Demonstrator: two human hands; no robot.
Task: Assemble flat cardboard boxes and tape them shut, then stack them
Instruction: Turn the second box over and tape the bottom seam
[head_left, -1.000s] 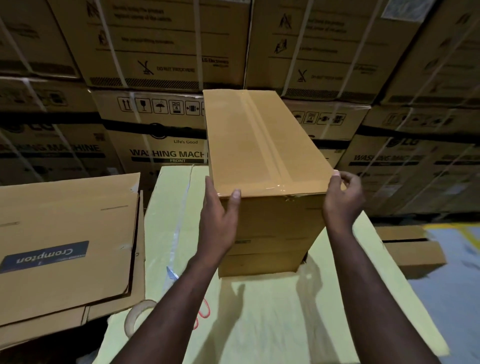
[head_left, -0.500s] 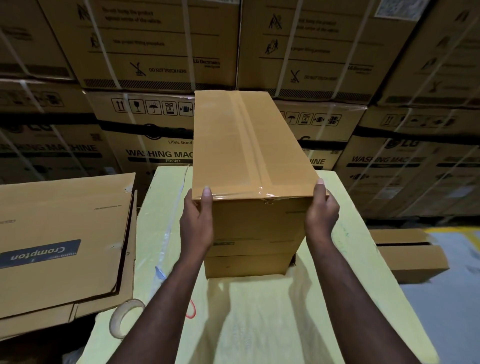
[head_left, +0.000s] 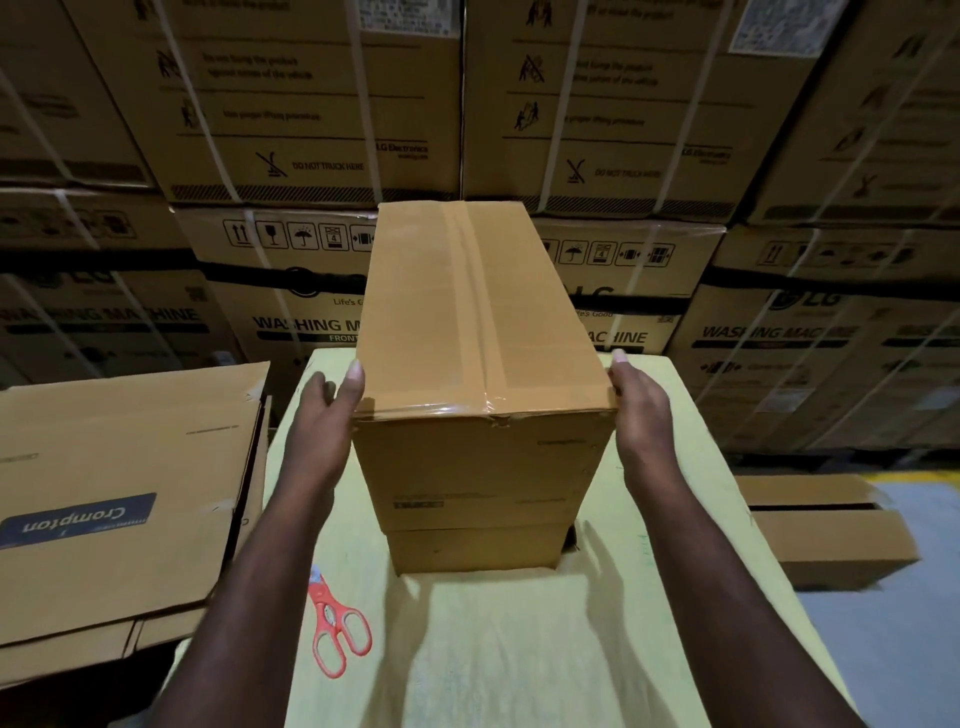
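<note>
Orange scissors (head_left: 337, 629) are now showing on the counter (head_left: 519, 649), where a tape roll was showing half a second ago, and both hands are still holding the near top corners of the taped box (head_left: 415, 312). The left hand (head_left: 324, 415) is pressing on the box's wall at 9 o'clock, thumb straight up along the edge. The right hand (head_left: 639, 410) is pressing on the wall at 3 o'clock. The hands are set apart, with the box between them. A strip of clear tape (head_left: 475, 312) is running down the middle of its lid. The box is sitting squarely on a stack of lower boxes (head_left: 472, 551) at the centre of the yellow-covered counter. The scissors are lying at 7 o'clock from the stack. Flat cardboard sheets (head_left: 119, 467) are lying at 9 o'clock. An open carton (head_left: 831, 540) is sitting on the grey floor (head_left: 893, 649) at 3 o'clock. Strapped washing-machine cartons (head_left: 291, 119) are filling the 12 o'clock side in dim light.
</note>
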